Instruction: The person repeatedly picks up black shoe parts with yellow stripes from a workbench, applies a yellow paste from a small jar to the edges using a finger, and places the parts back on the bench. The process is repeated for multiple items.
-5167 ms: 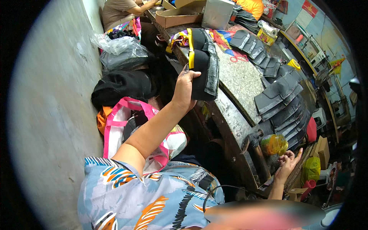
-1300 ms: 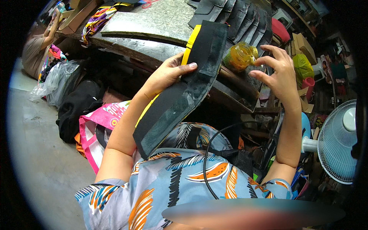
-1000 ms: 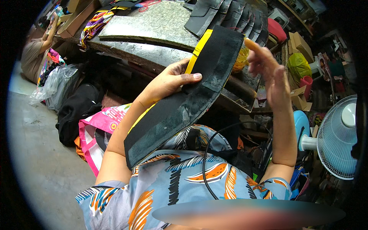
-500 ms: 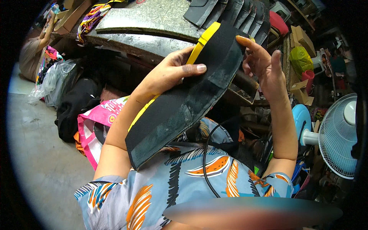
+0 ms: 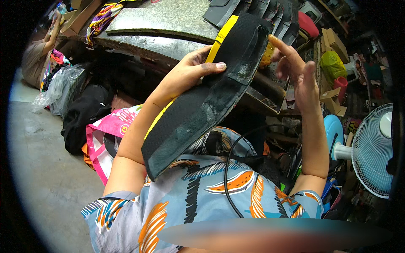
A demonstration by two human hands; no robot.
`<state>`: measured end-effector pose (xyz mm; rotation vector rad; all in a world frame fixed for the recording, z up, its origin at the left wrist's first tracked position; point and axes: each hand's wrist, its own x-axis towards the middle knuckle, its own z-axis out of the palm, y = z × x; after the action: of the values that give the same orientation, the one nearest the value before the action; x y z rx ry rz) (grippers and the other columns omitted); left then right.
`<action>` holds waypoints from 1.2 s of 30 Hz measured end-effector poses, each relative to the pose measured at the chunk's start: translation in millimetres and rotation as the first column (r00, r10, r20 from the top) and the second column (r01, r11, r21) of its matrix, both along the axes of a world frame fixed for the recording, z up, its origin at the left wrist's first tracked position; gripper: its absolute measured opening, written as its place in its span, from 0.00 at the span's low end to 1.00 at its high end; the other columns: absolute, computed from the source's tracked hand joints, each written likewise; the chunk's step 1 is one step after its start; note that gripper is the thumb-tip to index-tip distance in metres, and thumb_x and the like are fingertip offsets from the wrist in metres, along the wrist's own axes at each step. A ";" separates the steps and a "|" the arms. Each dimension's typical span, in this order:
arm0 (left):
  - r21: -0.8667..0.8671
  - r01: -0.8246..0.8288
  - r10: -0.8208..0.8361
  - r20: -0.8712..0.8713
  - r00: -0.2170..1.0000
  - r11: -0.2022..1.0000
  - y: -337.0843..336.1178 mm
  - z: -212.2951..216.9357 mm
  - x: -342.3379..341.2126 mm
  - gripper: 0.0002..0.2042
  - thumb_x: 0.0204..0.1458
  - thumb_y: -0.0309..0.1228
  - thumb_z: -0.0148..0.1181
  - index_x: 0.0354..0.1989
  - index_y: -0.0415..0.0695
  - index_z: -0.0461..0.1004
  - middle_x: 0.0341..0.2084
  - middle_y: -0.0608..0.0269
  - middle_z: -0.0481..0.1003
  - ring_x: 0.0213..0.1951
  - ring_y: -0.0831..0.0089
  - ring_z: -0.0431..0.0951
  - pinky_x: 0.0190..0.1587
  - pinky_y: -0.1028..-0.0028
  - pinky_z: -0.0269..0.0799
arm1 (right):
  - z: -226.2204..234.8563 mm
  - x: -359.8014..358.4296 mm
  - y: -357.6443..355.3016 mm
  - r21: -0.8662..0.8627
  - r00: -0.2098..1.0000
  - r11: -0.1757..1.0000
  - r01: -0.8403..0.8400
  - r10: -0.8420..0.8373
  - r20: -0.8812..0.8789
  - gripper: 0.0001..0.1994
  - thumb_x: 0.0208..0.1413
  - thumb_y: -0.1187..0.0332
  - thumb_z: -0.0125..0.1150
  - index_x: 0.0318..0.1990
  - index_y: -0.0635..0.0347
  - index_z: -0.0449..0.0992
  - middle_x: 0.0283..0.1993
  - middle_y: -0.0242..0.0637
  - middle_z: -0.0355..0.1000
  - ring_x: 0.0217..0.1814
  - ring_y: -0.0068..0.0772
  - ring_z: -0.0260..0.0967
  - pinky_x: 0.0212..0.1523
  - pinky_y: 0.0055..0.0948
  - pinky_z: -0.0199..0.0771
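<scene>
A long black fabric-like piece (image 5: 202,92) slants across the view, with a yellow strip along its far left edge. A darker, shiny band with a wet or smeared look runs along its near right edge. My left hand (image 5: 192,69) grips it by the yellow edge, thumb on the black face and the other fingers hidden beneath. Close beside the piece's upper right end is my right hand (image 5: 295,71), its index finger stretched out, thumb apart and the other fingers loosely bent. Whether that fingertip touches the piece is unclear. Behind the fingers shows an amber-yellow thing (image 5: 266,57), its kind unclear.
Ahead stands a workbench with a metal-looking top (image 5: 168,23) and several overlapping black pieces (image 5: 253,10). A fan (image 5: 373,145) is at right, near cardboard boxes (image 5: 335,44). Left are a pink bag (image 5: 99,143), plastic-wrapped goods (image 5: 63,90) and another person's arm (image 5: 52,33).
The black piece has shifted slightly upward and tilted in my left hand. My right index finger has moved a little right and down, off the end of the piece, and the amber-yellow thing shows more.
</scene>
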<state>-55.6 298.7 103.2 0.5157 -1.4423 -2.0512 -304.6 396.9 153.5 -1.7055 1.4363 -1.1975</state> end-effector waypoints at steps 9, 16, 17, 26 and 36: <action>0.014 0.042 -0.042 0.013 0.999 0.999 -5.1 -5.0 2.2 0.27 0.53 0.34 0.65 0.59 0.36 0.66 0.45 0.63 0.75 0.46 0.77 0.75 0.53 0.77 0.69 | 13.9 -4.8 -1.7 -0.287 0.881 0.956 -0.058 -0.086 -0.465 0.36 0.62 0.34 0.33 0.55 0.55 0.76 0.47 0.43 0.71 0.46 0.40 0.74 0.46 0.33 0.73; 0.023 0.031 -0.031 -0.028 0.999 0.999 -2.0 -4.7 1.5 0.28 0.53 0.35 0.66 0.60 0.36 0.66 0.44 0.64 0.75 0.46 0.78 0.75 0.53 0.78 0.69 | 10.7 -2.0 -9.8 -0.340 0.843 0.938 0.065 -0.234 -0.484 0.34 0.63 0.35 0.33 0.53 0.52 0.77 0.47 0.38 0.72 0.45 0.37 0.74 0.44 0.31 0.73; 0.000 0.028 -0.028 -0.022 0.999 1.000 -2.6 -4.3 1.6 0.28 0.52 0.35 0.66 0.60 0.36 0.66 0.45 0.64 0.75 0.46 0.78 0.75 0.53 0.78 0.69 | 9.5 -1.2 -9.7 -0.337 0.857 0.940 0.053 -0.217 -0.468 0.34 0.63 0.35 0.33 0.52 0.52 0.77 0.46 0.38 0.72 0.44 0.37 0.75 0.43 0.31 0.74; -0.024 -0.008 0.007 -0.033 0.999 1.000 -6.2 -5.1 -0.6 0.26 0.53 0.34 0.65 0.58 0.36 0.67 0.44 0.63 0.76 0.43 0.78 0.76 0.51 0.78 0.71 | 7.4 20.4 4.6 -0.389 0.763 0.907 -0.159 -0.137 -0.632 0.33 0.54 0.33 0.48 0.46 0.54 0.79 0.43 0.40 0.72 0.38 0.44 0.75 0.38 0.35 0.75; -0.067 -0.097 0.090 -0.104 0.990 0.993 -8.3 -9.0 -6.2 0.22 0.55 0.31 0.62 0.56 0.36 0.69 0.41 0.63 0.77 0.42 0.79 0.77 0.47 0.79 0.73 | -8.8 23.2 -0.5 0.141 0.989 0.988 -0.069 0.049 0.138 0.55 0.51 0.21 0.16 0.68 0.62 0.59 0.49 0.33 0.66 0.32 0.23 0.59 0.32 0.22 0.57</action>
<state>-61.8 290.4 94.2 0.4352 -1.4001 -1.9168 -281.5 396.4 144.6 -1.5287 1.3481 -1.1248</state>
